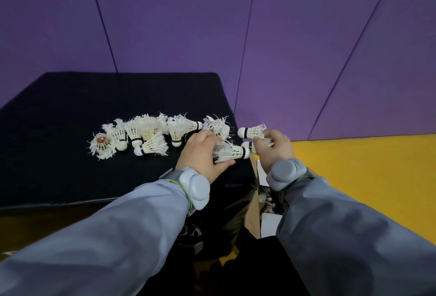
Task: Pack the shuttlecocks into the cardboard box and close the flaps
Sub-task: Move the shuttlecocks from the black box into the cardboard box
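Observation:
Several worn white shuttlecocks (141, 137) lie in a loose row on a black padded block (70, 111). My left hand (203, 154) is closed on one shuttlecock (232, 150) at the block's right edge, cork pointing right. My right hand (274, 147) grips two shuttlecocks (251, 131) just past that edge, corks pointing left. Below my right wrist, the cardboard box (253, 213) stands on the floor beside the block, mostly hidden by my arms; a few shuttlecocks show inside it.
A purple padded wall (212, 24) rises behind the block. Yellow floor (365, 189) spreads to the right. A dark bag with white lettering (195, 232) leans against the block's front, below my left forearm. Grey bands sit on both wrists.

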Demonstrator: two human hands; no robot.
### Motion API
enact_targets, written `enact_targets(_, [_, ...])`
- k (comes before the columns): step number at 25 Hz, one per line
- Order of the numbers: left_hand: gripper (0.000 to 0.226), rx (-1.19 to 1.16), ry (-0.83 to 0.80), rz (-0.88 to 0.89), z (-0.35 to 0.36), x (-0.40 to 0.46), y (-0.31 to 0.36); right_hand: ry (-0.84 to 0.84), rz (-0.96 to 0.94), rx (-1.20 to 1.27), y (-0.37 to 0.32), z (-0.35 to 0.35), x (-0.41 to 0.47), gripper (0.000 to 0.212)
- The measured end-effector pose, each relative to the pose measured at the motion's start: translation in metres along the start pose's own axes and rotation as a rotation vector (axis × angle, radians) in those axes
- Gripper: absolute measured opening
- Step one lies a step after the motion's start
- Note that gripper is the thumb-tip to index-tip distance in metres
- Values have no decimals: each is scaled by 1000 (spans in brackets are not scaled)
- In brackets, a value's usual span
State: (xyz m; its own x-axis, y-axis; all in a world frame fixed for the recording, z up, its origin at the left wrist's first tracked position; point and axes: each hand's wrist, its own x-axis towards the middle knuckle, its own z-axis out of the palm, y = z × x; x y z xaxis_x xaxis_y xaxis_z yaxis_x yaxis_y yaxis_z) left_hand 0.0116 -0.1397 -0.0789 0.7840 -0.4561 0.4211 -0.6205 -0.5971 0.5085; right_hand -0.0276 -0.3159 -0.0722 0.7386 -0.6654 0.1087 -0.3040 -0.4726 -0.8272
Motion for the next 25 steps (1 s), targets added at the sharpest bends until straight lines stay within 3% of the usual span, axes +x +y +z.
enact_targets(6, [51,-9,-57,50,38,1,49,51,93,3,44,-56,3,27])
enact_targets(13, [51,-45,-254,49,145,5,107,92,245,-45,151,-120,15,11])
enact_targets(17, [52,-34,-362,23,209,7,111,74,348,-59,208,-124,30,8])
enact_targets(19, [52,-16,-431,23,231,8,109,58,414,-60,235,-117,36,20])
enact_targets(25, [49,-21,-493,-58,289,14,90,-21,584,-81,295,-90,55,27])
